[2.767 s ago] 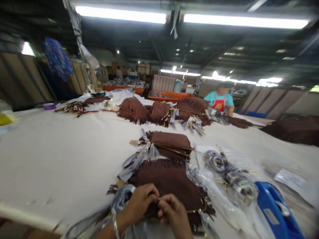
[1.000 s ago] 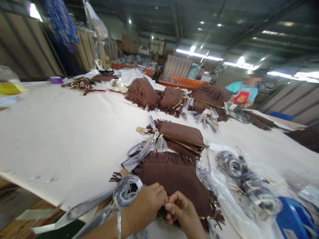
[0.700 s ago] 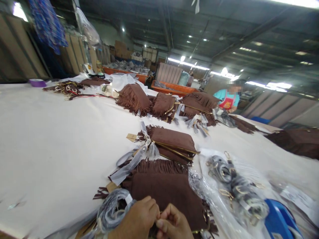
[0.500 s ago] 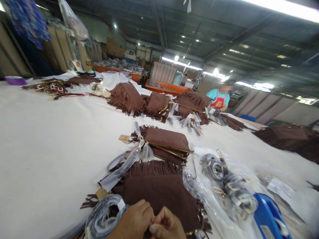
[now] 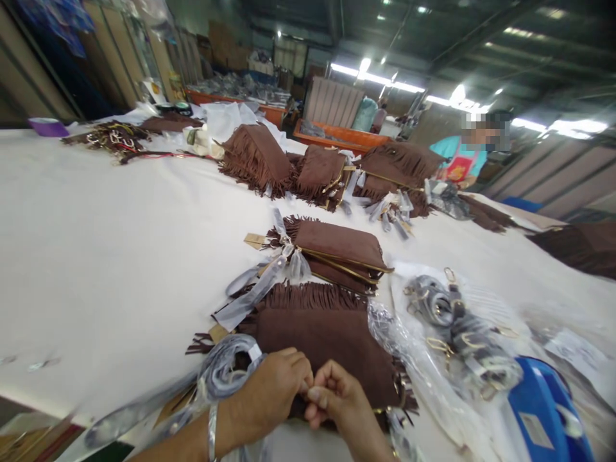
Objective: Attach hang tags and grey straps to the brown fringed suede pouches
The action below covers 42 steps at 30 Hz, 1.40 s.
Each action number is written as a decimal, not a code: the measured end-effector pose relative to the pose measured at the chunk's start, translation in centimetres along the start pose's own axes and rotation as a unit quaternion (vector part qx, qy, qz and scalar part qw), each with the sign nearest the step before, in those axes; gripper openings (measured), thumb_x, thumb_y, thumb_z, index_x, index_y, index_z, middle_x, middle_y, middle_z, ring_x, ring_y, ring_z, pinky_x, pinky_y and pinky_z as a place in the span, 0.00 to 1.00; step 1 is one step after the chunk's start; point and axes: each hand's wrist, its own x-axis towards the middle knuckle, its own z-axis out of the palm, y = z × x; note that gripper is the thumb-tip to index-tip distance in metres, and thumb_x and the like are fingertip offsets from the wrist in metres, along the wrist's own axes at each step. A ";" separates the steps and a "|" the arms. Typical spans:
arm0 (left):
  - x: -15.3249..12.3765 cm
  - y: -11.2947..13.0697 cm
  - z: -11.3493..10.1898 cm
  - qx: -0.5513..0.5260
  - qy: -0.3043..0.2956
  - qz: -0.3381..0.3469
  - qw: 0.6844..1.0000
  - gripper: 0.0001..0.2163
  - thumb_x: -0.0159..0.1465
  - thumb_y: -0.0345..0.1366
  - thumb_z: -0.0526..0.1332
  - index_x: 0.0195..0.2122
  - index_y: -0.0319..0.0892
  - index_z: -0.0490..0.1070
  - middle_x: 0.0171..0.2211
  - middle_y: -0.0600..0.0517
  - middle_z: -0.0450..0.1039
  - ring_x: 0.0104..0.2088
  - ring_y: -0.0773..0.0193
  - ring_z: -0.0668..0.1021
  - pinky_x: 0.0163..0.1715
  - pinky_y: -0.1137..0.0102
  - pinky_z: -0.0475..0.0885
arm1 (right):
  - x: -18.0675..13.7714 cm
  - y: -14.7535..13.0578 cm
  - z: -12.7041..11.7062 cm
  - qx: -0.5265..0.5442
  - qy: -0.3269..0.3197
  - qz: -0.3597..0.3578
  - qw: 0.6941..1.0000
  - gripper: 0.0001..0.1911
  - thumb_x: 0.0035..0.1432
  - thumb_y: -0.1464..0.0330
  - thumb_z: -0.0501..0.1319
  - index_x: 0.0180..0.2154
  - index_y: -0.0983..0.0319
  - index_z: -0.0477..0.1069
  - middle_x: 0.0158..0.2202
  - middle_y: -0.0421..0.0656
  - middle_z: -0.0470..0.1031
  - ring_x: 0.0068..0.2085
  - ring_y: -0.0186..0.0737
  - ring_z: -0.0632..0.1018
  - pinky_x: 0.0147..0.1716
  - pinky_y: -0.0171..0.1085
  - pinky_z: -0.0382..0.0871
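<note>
Fingertips of my left hand (image 5: 282,385) and my right hand (image 5: 334,398) meet in a pinch over the front edge of a brown fringed bag (image 5: 320,330). Whatever lies between the fingers is too small to make out. A coiled strap in clear grey wrapping (image 5: 226,362) rests beside my left wrist, its loose end trailing toward the table's front edge. Just beyond, a second group of brown zippered bags (image 5: 341,247) lies with wrapped tassels (image 5: 255,298) and a tan tag (image 5: 254,241) at the left end.
Wrapped straps with gold clasps (image 5: 481,346) lie on plastic at right, near a blue tape dispenser (image 5: 543,407). Fringed bags (image 5: 260,154) line the far side of the white table (image 5: 120,256). A purple tape roll (image 5: 47,127) sits far left. A person in an apron (image 5: 459,160) stands across.
The view has tilted down and shifted left, so more of my forearms and the table's front edge shows. Both hands stay pinched together at the bag's front edge.
</note>
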 end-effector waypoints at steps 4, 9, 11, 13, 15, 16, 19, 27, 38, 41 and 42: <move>0.1 -0.3 0.1 0.000 0.007 -0.008 1.000 0.05 0.65 0.29 0.58 0.32 0.40 0.68 0.29 0.53 0.71 0.31 0.64 0.71 0.33 0.70 0.63 | 0.0 -0.3 -0.1 0.014 -0.017 0.009 1.000 0.23 0.45 0.57 0.73 0.29 0.62 0.63 0.20 0.42 0.77 0.20 0.34 0.76 0.21 0.31 0.69; 0.3 -0.4 0.0 0.003 -0.001 -0.025 1.000 0.05 0.66 0.30 0.57 0.32 0.40 0.69 0.29 0.53 0.72 0.31 0.64 0.72 0.34 0.70 0.64 | -0.1 -0.9 -0.2 0.031 -0.037 0.008 0.999 0.23 0.45 0.58 0.74 0.30 0.63 0.63 0.26 0.41 0.77 0.24 0.34 0.78 0.23 0.32 0.72; 0.5 -0.2 -0.1 0.004 -0.001 -0.031 1.000 0.06 0.66 0.30 0.56 0.33 0.40 0.70 0.30 0.53 0.72 0.31 0.64 0.73 0.34 0.70 0.65 | -0.1 -1.1 0.0 0.025 -0.028 0.005 0.999 0.24 0.45 0.56 0.73 0.30 0.62 0.63 0.27 0.40 0.77 0.23 0.34 0.78 0.23 0.32 0.72; 0.6 0.1 -0.2 0.010 0.002 -0.037 0.999 0.07 0.67 0.30 0.55 0.33 0.40 0.70 0.31 0.53 0.73 0.32 0.64 0.73 0.36 0.70 0.66 | -0.1 -1.1 0.3 0.016 -0.009 -0.004 1.000 0.26 0.44 0.53 0.73 0.30 0.62 0.62 0.26 0.39 0.76 0.22 0.33 0.77 0.22 0.32 0.72; 0.5 0.6 -0.7 0.017 0.004 -0.039 0.999 0.08 0.68 0.31 0.53 0.34 0.40 0.70 0.32 0.52 0.73 0.34 0.63 0.74 0.37 0.69 0.68 | -0.1 -0.9 0.6 0.008 0.010 -0.016 1.000 0.27 0.42 0.51 0.73 0.31 0.61 0.62 0.24 0.38 0.75 0.21 0.33 0.76 0.21 0.31 0.72; 0.3 0.7 -1.2 0.017 0.002 -0.034 0.999 0.09 0.69 0.30 0.51 0.36 0.40 0.70 0.34 0.52 0.73 0.35 0.63 0.74 0.38 0.69 0.68 | -0.2 -0.8 0.6 0.007 0.017 -0.022 1.000 0.28 0.42 0.51 0.73 0.31 0.61 0.62 0.23 0.37 0.74 0.21 0.32 0.76 0.21 0.31 0.72; -1.2 0.9 -3.2 0.050 0.030 -0.021 0.998 0.15 0.67 0.24 0.48 0.50 0.41 0.68 0.47 0.49 0.72 0.47 0.61 0.73 0.49 0.66 0.68 | -0.5 -0.4 0.5 0.011 0.024 -0.043 0.999 0.28 0.41 0.51 0.74 0.33 0.61 0.65 0.23 0.36 0.73 0.22 0.32 0.76 0.23 0.32 0.73; -4.9 -1.1 -7.4 0.188 -0.021 -0.116 0.975 0.16 0.63 0.27 0.55 0.51 0.41 0.71 0.49 0.45 0.73 0.51 0.55 0.73 0.53 0.59 0.66 | -1.2 -0.4 0.5 0.025 0.033 -0.095 0.995 0.26 0.48 0.48 0.69 0.33 0.63 0.65 0.26 0.39 0.75 0.21 0.30 0.75 0.23 0.32 0.73; -7.7 1.6 -10.3 0.246 -0.076 -0.127 0.958 0.18 0.55 0.22 0.53 0.43 0.43 0.73 0.44 0.48 0.74 0.45 0.57 0.75 0.47 0.66 0.68 | -1.5 0.1 0.6 0.054 0.036 -0.154 0.986 0.28 0.43 0.47 0.71 0.30 0.62 0.64 0.25 0.37 0.74 0.21 0.30 0.74 0.22 0.32 0.72; -9.4 2.6 -10.5 0.225 -0.026 -0.151 0.962 0.15 0.60 0.26 0.52 0.45 0.44 0.71 0.46 0.49 0.72 0.47 0.58 0.75 0.49 0.66 0.68 | -1.8 -0.2 0.5 0.063 0.032 -0.161 0.984 0.27 0.42 0.48 0.71 0.30 0.62 0.64 0.24 0.36 0.73 0.22 0.30 0.74 0.22 0.33 0.72; -10.0 3.0 -10.6 0.202 -0.009 -0.156 0.967 0.14 0.61 0.28 0.53 0.47 0.45 0.70 0.47 0.50 0.72 0.47 0.58 0.74 0.49 0.66 0.67 | -1.9 -0.3 0.4 0.066 0.031 -0.161 0.984 0.27 0.41 0.49 0.72 0.30 0.62 0.64 0.24 0.36 0.73 0.22 0.30 0.74 0.23 0.33 0.72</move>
